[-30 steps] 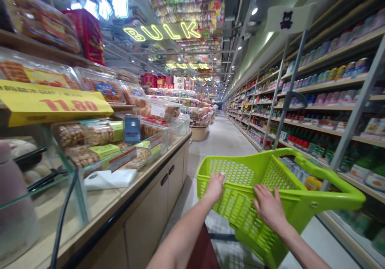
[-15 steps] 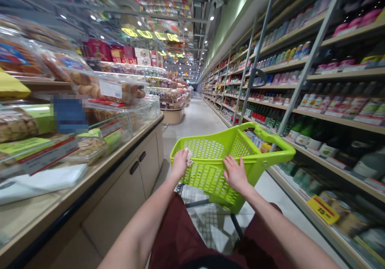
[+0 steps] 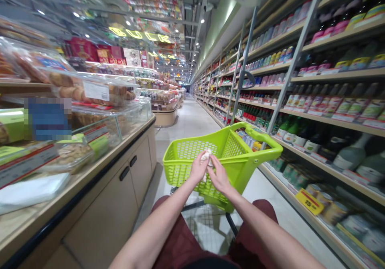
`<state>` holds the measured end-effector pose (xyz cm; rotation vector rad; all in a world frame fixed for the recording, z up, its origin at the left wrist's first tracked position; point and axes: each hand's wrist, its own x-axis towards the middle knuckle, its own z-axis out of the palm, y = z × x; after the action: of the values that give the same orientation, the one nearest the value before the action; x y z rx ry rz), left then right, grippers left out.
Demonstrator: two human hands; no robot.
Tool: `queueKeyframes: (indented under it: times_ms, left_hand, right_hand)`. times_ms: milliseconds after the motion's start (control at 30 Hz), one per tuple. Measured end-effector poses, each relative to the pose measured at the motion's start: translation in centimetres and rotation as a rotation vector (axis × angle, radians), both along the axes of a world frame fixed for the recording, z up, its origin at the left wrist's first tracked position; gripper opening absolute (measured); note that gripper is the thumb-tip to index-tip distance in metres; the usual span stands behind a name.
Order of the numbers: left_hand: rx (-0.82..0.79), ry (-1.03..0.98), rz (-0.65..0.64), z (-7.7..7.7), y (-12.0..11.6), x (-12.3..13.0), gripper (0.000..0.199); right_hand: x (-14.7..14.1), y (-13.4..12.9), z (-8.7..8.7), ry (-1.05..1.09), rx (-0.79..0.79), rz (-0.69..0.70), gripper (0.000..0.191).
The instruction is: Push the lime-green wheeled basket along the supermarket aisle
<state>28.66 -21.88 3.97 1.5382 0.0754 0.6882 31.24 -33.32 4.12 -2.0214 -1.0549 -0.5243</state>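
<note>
A crumpled white tissue point(image 3: 206, 155) is held in my left hand point(image 3: 199, 168), whose fingers are closed round it. My right hand point(image 3: 219, 176) meets it from the right, its fingers bent against the tissue's lower part. Both hands are over the near side of a lime-green shopping cart basket point(image 3: 177, 172). The cart's handle point(image 3: 272, 150) points to the right.
On the left stands a counter point(image 3: 108, 196) with packaged baked goods point(image 3: 96, 91) and a folded white cloth or bag point(image 3: 33, 190). Shelves of bottles point(image 3: 325, 100) line the right. A tiled aisle floor point(image 3: 180, 116) runs ahead.
My left hand has moved right with the tissue, away from the basket's left rim. My right hand has moved left off the rim and now touches the tissue.
</note>
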Motion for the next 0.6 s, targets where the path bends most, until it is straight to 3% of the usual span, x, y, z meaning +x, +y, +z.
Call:
queueKeyframes:
  times_ms: [100,167,233,300,467,533,600]
  left_hand:
    - [-0.444,-0.015,-0.283,1.8,-1.7,-0.4,0.042]
    - [-0.526,-0.009,-0.45,2.8,-2.4,-0.9,0.05]
    - [-0.45,0.038,-0.517,3.3,-2.5,-1.3,0.055]
    - [-0.238,0.106,-0.416,3.1,-1.5,-1.5,0.054]
    - [0.688,0.351,0.202,-0.2,3.7,-1.7,0.057]
    - [0.925,0.51,0.298,-1.7,5.3,-1.7,0.059]
    - [1.083,0.603,0.327,-2.7,6.1,-1.8,0.062]
  right_hand:
    - [-0.2,1.8,-0.1,0.176,0.224,-0.009,0.054]
    - [0.0,2.1,0.0,0.162,0.284,-0.025,0.058]
    - [0.5,1.4,0.3,0.088,0.271,-0.033,0.052]
    - [1.5,-0.6,1.1,-0.014,0.221,-0.061,0.046]
    - [5.3,-9.0,4.7,-0.378,0.047,-0.396,0.049]
    - [6.6,-11.6,5.6,-0.441,-0.067,-0.561,0.047]
    - [7.2,-12.2,5.4,-0.441,-0.18,-0.643,0.045]
